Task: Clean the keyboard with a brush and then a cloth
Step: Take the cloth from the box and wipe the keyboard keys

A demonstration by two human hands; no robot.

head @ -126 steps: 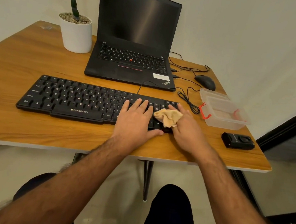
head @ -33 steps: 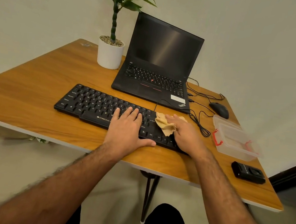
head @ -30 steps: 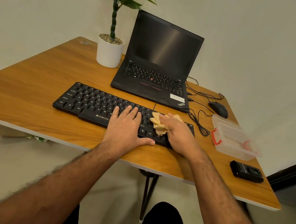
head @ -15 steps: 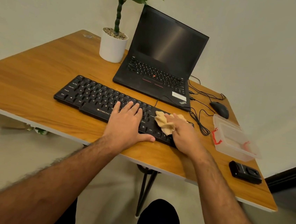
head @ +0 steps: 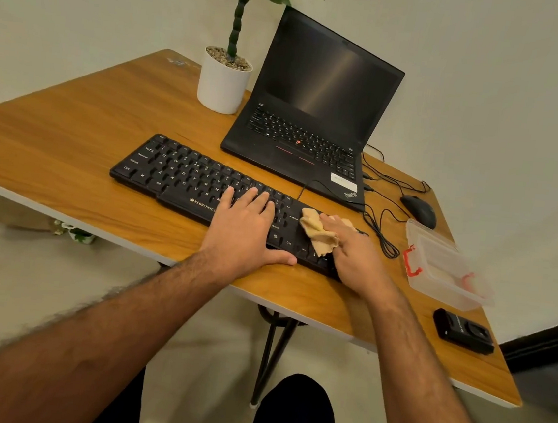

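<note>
Two hands on keyboard [head: 205, 183]: left hand [head: 244, 232] flat, bracing; right hand [head: 352, 250] bunching tan cloth [head: 318, 231], shifted slightly along right-end keys since half-second ago. Wiping stage continues.

The keyboard [head: 184, 180] reads ZEBRONICS; laptop [head: 298, 144], ThinkPad.

Home office: desk [head: 54, 139] with laptop [head: 315, 112], potted plant [head: 224, 81].
</note>
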